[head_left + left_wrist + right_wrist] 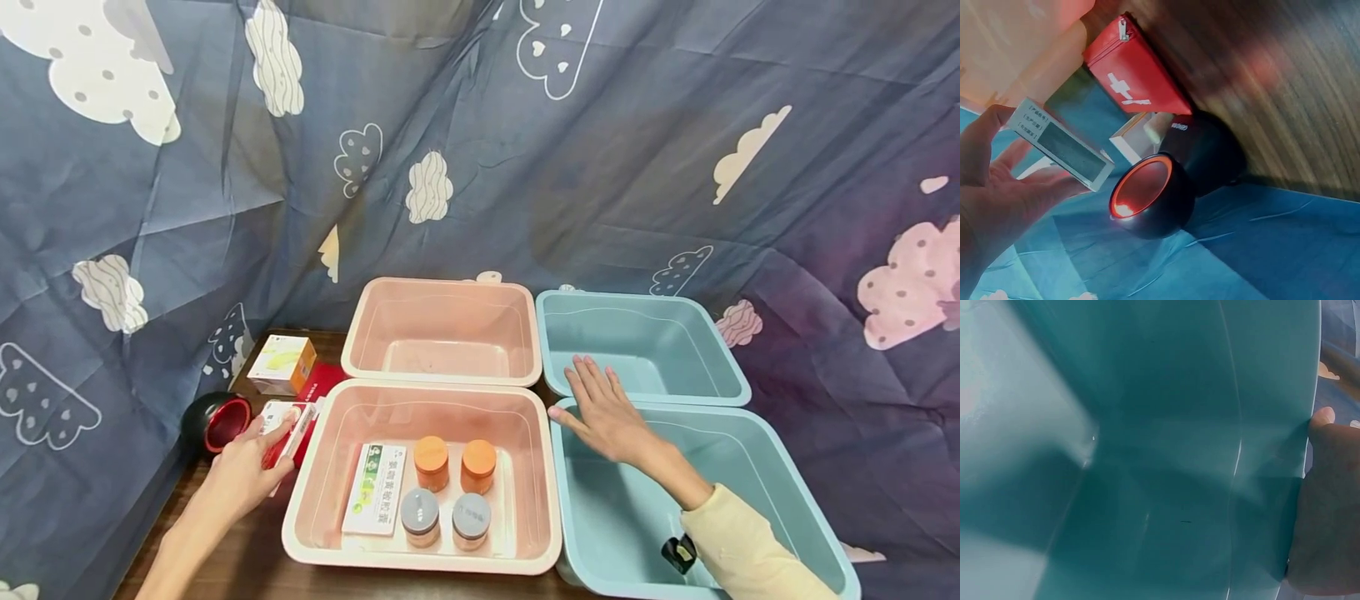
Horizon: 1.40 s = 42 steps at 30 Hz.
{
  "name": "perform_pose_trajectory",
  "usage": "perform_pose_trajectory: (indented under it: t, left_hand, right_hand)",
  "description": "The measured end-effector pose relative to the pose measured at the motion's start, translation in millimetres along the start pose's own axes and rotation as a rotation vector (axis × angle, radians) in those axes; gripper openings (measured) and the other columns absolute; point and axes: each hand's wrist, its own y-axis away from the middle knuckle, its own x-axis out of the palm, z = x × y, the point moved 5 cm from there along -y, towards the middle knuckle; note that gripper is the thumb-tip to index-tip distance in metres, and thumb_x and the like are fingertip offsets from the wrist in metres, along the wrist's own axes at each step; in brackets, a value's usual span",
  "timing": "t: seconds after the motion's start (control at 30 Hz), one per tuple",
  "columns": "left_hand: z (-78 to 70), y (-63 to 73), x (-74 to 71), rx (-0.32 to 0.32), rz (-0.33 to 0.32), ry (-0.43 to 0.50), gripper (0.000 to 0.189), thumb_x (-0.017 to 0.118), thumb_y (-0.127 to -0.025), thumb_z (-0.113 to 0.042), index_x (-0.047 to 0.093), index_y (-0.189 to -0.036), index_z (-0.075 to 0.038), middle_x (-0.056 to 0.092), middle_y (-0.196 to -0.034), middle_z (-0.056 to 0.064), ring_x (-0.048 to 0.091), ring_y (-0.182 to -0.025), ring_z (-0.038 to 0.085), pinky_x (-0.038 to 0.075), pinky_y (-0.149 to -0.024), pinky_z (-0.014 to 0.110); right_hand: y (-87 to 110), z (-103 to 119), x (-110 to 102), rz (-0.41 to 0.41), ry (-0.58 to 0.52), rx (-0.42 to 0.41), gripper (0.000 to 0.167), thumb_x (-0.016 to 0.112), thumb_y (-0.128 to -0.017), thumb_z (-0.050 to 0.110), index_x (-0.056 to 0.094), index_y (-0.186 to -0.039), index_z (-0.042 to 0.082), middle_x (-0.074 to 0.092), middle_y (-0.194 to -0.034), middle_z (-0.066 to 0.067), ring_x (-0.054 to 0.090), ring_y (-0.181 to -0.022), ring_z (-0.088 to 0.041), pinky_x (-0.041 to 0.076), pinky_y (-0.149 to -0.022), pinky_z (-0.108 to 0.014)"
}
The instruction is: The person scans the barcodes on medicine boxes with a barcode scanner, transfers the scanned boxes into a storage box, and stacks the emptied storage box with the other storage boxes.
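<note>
In the head view my left hand (242, 471) grips a white medicine box (285, 414) just outside the left wall of the front pink bin (420, 564). The left wrist view shows the same box (1063, 147) between thumb and fingers, its printed narrow side facing the camera. My right hand (609, 423) lies with fingers extended over the shared edge of the two blue bins. In the right wrist view that hand (1330, 515) is at the rim of a blue bin (1160, 450); contact is unclear in places. No object shows in it.
Inside the front pink bin are a flat white medicine box (375, 490), two orange-lidded jars (431, 463) and two grey-lidded jars (471, 517). A back pink bin (442, 377) adjoins it. Left stand a yellow-white box (282, 365), red first-aid pouch (1138, 78) and black red-lined vessel (197, 423).
</note>
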Motion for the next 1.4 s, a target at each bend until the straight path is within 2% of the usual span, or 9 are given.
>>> perform_pose_trajectory:
  t: [0.2,0.43,0.5,0.63,0.7,0.9,1.13,1.3,1.4]
  left_hand:
    - [4.2,1.4,4.8,0.03,-0.013,-0.016,0.056,0.08,-0.089,-0.011,0.068,-0.141,0.007,0.064,-0.131,0.047,0.063,-0.127,0.063,0.057,-0.09,0.077]
    - [7.3,1.7,10.1,0.055,-0.034,-0.015,0.052,0.077,-0.09,-0.009,0.069,-0.139,0.007,0.064,-0.131,0.047,0.065,-0.124,0.063,0.058,-0.091,0.075]
    - [7.5,3.2,11.2,0.06,-0.065,-0.019,0.051,0.078,-0.089,-0.008,0.07,-0.137,0.008,0.062,-0.132,0.049,0.065,-0.12,0.066,0.057,-0.091,0.076]
    - [5.4,7.0,11.6,0.085,-0.189,-0.033,0.047,0.083,-0.082,-0.001,0.075,-0.127,0.007,0.06,-0.131,0.052,0.065,-0.108,0.069,0.058,-0.086,0.078]
    - [4.8,8.5,12.5,0.081,-0.231,-0.045,0.046,0.084,-0.08,0.001,0.076,-0.124,0.007,0.059,-0.13,0.053,0.063,-0.105,0.071,0.057,-0.085,0.079]
    - [1.7,8.6,14.2,0.043,-0.23,-0.08,0.047,0.083,-0.081,0.002,0.074,-0.127,0.007,0.056,-0.133,0.052,0.058,-0.108,0.078,0.055,-0.087,0.082]
    - [-0.4,9.2,11.6,0.062,-0.277,-0.099,0.048,0.086,-0.079,0.003,0.074,-0.125,0.007,0.058,-0.132,0.052,0.058,-0.108,0.078,0.054,-0.089,0.082]
    - [-0.6,9.6,8.7,0.127,-0.385,-0.1,0.049,0.087,-0.073,0.006,0.076,-0.12,0.007,0.061,-0.127,0.05,0.062,-0.106,0.07,0.057,-0.086,0.078]
    - [-6.0,4.5,-1.9,0.16,-0.449,-0.083,0.05,0.086,-0.072,0.006,0.076,-0.122,0.007,0.062,-0.127,0.049,0.062,-0.103,0.066,0.058,-0.084,0.076]
  right_hand:
    - [0.4,0.2,1.3,0.0,0.009,-0.001,0.089,0.052,-0.113,0.055,0.026,-0.169,-0.009,0.014,-0.18,-0.03,0.009,-0.168,-0.05,0.003,-0.134,-0.068]
    - [1.2,-0.6,0.6,-0.014,0.017,-0.002,0.087,0.053,-0.113,0.053,0.029,-0.168,-0.009,0.017,-0.179,-0.031,0.011,-0.168,-0.05,0.005,-0.134,-0.068]
    - [1.6,0.1,0.6,-0.014,0.017,-0.002,0.087,0.052,-0.113,0.054,0.03,-0.168,-0.009,0.017,-0.179,-0.031,0.011,-0.168,-0.05,0.005,-0.134,-0.068]
    - [2.4,0.0,1.2,-0.009,0.011,0.001,0.087,0.051,-0.113,0.055,0.029,-0.168,-0.009,0.017,-0.179,-0.031,0.01,-0.168,-0.05,0.005,-0.134,-0.068]
    - [2.7,0.0,1.4,-0.007,0.008,0.001,0.087,0.05,-0.114,0.056,0.029,-0.168,-0.009,0.017,-0.179,-0.031,0.01,-0.168,-0.05,0.005,-0.134,-0.068]
    - [2.6,2.4,-2.6,-0.017,-0.002,-0.009,0.088,0.047,-0.114,0.059,0.031,-0.167,-0.009,0.018,-0.179,-0.032,0.011,-0.167,-0.051,0.005,-0.134,-0.068]
    - [1.0,0.5,-2.1,-0.003,0.009,0.0,0.088,0.049,-0.114,0.057,0.03,-0.168,-0.009,0.016,-0.18,-0.031,0.009,-0.168,-0.05,0.004,-0.134,-0.067]
    - [0.3,-2.2,0.3,0.006,0.015,0.005,0.086,0.052,-0.114,0.054,0.03,-0.168,-0.009,0.017,-0.18,-0.03,0.009,-0.168,-0.05,0.004,-0.134,-0.067]
    - [0.5,-2.2,0.5,0.009,0.012,0.009,0.086,0.051,-0.114,0.055,0.03,-0.168,-0.008,0.016,-0.18,-0.03,0.009,-0.168,-0.049,0.003,-0.135,-0.067]
